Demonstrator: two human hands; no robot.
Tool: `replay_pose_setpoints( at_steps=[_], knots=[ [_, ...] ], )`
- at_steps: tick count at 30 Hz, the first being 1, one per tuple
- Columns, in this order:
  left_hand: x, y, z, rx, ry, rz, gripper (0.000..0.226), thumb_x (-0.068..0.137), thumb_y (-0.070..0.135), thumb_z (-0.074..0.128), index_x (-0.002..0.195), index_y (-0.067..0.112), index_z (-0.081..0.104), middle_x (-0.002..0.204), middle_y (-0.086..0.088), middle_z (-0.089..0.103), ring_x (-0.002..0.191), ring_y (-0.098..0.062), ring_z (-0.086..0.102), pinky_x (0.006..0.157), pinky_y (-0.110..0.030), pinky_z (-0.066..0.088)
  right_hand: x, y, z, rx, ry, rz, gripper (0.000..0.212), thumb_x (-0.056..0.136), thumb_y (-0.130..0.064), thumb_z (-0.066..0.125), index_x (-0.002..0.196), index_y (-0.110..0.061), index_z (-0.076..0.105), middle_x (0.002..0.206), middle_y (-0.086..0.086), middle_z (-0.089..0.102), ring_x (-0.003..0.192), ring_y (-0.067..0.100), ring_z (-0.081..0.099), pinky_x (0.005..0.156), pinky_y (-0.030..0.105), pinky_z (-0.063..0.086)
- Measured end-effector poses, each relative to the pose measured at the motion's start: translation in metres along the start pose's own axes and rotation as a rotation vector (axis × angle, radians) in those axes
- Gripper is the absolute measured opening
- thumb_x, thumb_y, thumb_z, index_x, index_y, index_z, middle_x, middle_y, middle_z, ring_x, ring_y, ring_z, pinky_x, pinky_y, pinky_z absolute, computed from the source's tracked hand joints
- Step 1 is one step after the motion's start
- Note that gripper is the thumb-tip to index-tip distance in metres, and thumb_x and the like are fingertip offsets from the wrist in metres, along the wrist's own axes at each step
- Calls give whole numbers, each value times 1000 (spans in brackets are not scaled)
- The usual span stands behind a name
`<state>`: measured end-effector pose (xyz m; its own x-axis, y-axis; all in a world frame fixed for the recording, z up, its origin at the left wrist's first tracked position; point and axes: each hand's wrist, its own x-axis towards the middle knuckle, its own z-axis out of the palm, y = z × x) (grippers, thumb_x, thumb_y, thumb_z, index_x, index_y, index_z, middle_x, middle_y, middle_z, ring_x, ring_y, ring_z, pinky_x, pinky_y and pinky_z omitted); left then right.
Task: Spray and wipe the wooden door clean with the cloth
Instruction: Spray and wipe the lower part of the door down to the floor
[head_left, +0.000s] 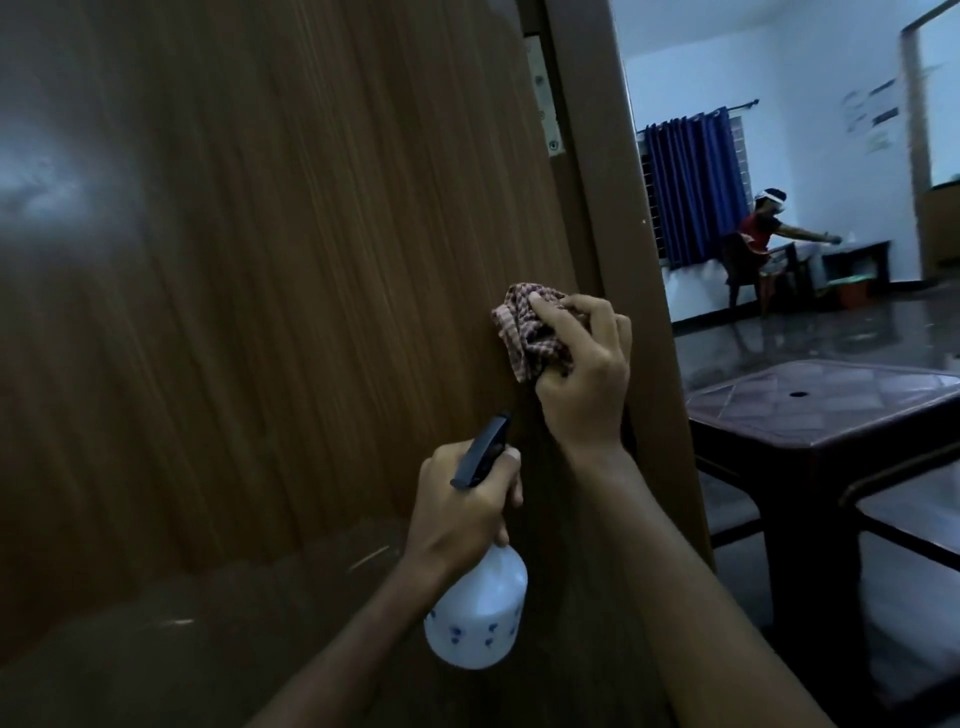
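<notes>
The brown wooden door (270, 291) fills the left and middle of the view. My right hand (584, 374) grips a bunched red-and-white checked cloth (524, 332) and holds it against the door near its hinge edge. Just below, my left hand (467, 504) grips the neck of a white spray bottle (478, 608) with small blue marks. Its dark nozzle (480, 452) points up and right toward the door, close under the cloth.
A metal hinge (545, 98) joins the door to the brown frame (623, 218). Beyond the frame stands a dark plastic table (831, 405), with another dark piece (909, 499) beside it. Far back, a person (753, 244) leans over furniture near blue curtains (691, 187).
</notes>
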<state>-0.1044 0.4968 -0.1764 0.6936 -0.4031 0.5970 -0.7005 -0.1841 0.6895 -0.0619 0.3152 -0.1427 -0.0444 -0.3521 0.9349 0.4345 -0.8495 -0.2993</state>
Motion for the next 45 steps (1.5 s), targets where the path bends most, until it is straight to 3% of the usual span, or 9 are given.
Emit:
replay_pose_setpoints(
  at_steps=[5,12,19,23,29,34,37,41,45],
  knots=[
    [-16,-2,-10,-48,2,3,36,102,29,60,80,1,66,70,-18,69,47,-33,60,49,-39,49,-92,38,-28,-181,-261,-431,52,91,-38,66,137,-18,55,127,12,50,108,32,51,70,36,55],
    [-56,-18,-25,-64,-6,-54,36,101,29,59,78,3,67,71,-15,70,46,-30,60,52,-40,51,-43,-22,-2,-167,-54,29,37,92,-23,63,127,-13,58,122,12,53,105,24,50,77,31,52],
    [-77,-21,-20,-54,18,-87,34,103,20,61,76,-1,67,69,-15,71,43,-26,59,47,-32,49,-143,26,-63,-266,-514,-185,56,88,-32,65,138,-18,43,134,9,41,114,31,45,74,47,58],
    [-75,-18,-28,-53,-2,-68,30,104,20,60,83,0,68,73,-15,71,46,-23,60,47,-27,50,-92,9,-48,-240,-188,168,44,91,-17,64,133,-13,50,125,10,47,106,23,45,83,41,53],
    [-72,-33,-30,7,12,-51,33,104,21,60,79,2,68,70,-14,71,46,-25,63,47,-32,50,-161,25,-66,-267,-664,-388,70,84,-40,74,141,-17,43,137,11,41,115,31,45,77,40,57],
    [-81,-42,-20,10,-33,-80,30,105,18,60,81,2,68,71,-14,71,46,-19,61,46,-25,48,-139,40,-79,-275,-463,72,55,91,-31,69,138,-19,44,132,8,39,111,22,41,81,43,54],
    [-86,-50,-17,5,-77,-90,23,106,16,59,89,3,68,74,-12,70,51,-18,63,47,-23,50,-127,11,-52,-247,-402,-1,55,90,-26,66,140,-19,44,133,8,41,112,21,42,82,35,50],
    [-92,-58,-22,15,-60,-135,27,105,17,59,85,2,68,73,-14,71,48,-20,61,47,-27,50,-179,30,-78,-297,-724,-292,67,87,-50,59,144,-22,40,139,10,39,117,29,42,76,40,58],
    [-96,-58,-31,21,-27,-125,29,104,17,61,82,0,68,71,-15,71,45,-21,61,46,-28,50,-163,25,-75,-285,-518,102,56,89,-35,68,138,-23,44,134,7,37,114,24,41,83,47,56]
  ],
)
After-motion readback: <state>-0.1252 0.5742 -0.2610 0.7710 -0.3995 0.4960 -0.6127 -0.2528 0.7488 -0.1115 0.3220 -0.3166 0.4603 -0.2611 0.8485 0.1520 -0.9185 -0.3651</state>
